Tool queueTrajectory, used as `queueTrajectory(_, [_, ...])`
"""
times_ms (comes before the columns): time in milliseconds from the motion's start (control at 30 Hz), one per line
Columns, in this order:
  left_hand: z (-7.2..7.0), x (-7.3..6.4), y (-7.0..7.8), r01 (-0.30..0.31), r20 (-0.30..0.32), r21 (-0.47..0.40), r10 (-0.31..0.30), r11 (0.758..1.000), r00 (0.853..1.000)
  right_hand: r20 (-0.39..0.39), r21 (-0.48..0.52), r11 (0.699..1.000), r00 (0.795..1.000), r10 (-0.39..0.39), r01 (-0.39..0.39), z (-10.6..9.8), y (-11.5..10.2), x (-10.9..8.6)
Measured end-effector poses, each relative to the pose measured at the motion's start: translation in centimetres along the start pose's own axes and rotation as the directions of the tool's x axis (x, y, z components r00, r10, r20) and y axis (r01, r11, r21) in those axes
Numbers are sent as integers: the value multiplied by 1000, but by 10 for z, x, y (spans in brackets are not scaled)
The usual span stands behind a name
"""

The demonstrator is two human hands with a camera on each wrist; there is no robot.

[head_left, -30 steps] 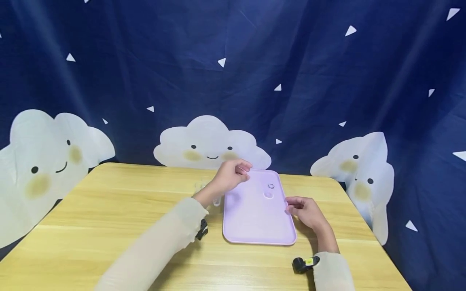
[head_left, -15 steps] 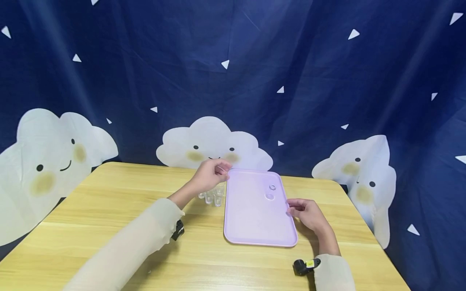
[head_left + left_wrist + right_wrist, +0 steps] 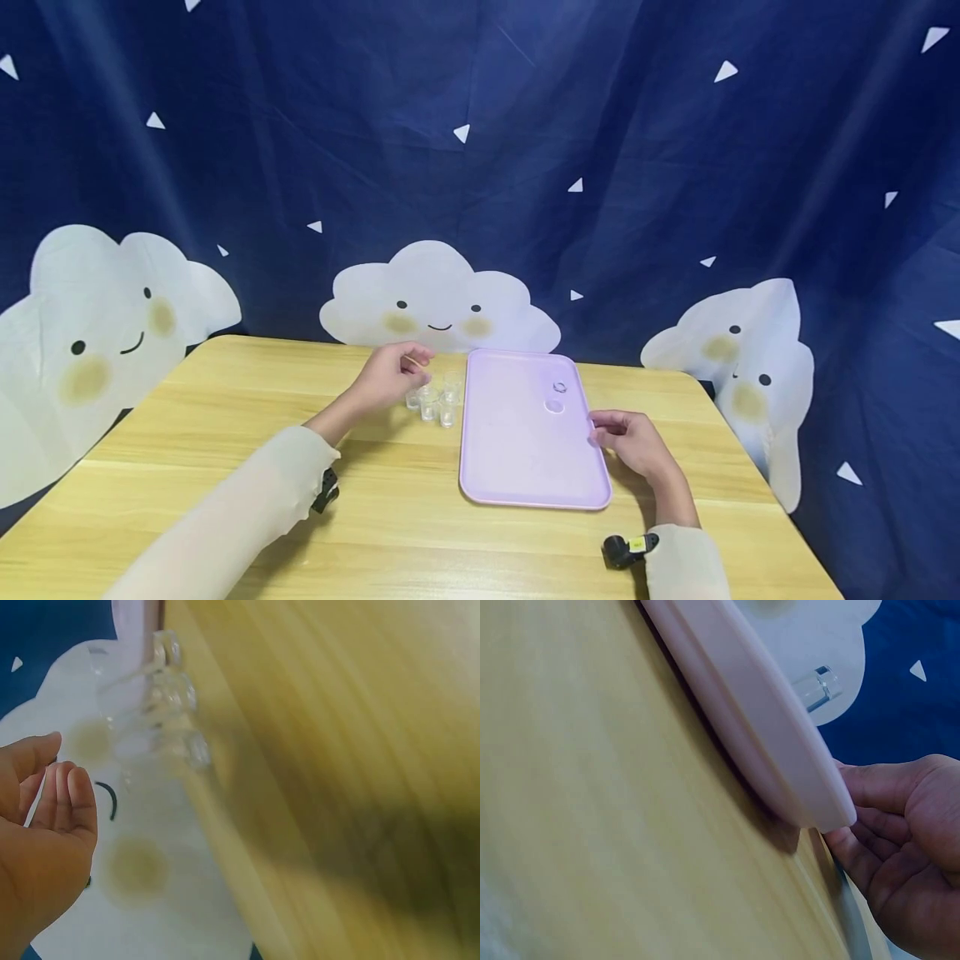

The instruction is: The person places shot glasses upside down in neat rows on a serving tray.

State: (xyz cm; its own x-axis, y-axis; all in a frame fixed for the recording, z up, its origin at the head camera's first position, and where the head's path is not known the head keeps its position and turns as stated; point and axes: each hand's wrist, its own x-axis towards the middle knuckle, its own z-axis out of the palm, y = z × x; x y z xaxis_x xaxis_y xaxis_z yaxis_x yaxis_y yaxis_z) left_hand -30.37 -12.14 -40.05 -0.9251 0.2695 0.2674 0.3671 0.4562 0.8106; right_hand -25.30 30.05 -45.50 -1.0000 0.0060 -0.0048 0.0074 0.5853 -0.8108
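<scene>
A lilac tray [image 3: 525, 458] lies on the wooden table, with two small clear glasses [image 3: 557, 395] standing near its far right corner. A cluster of several small clear glasses [image 3: 437, 400] stands on the table just left of the tray; the left wrist view shows these glasses [image 3: 169, 712] blurred. My left hand [image 3: 393, 373] hovers at the cluster's left side, fingers [image 3: 71, 799] loosely curled and empty. My right hand [image 3: 628, 437] rests on the table at the tray's right edge, and its fingertips [image 3: 855, 840] touch the tray's rim [image 3: 765, 727].
The table [image 3: 225, 433] is light wood, backed by a dark blue curtain with white cloud faces [image 3: 438, 300]. The table's right edge [image 3: 757, 475] runs close to my right arm. Black wrist cameras [image 3: 626, 547] sit on both sleeves.
My left hand has drawn back leftward from over the tray's far left corner to the glasses on the table. The right hand and the tray have stayed put.
</scene>
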Motion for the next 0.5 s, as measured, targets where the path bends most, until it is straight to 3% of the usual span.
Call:
queueTrajectory(200, [-12, -9, -16, 25, -13, 33, -25, 999, 1000, -1, -10, 1000, 1000, -10, 10, 1, 0, 1])
queueTrajectory(500, [-20, -14, -39, 67, 25, 93, -69, 993, 997, -7, -10, 1000, 1000, -3, 3, 1, 1, 2])
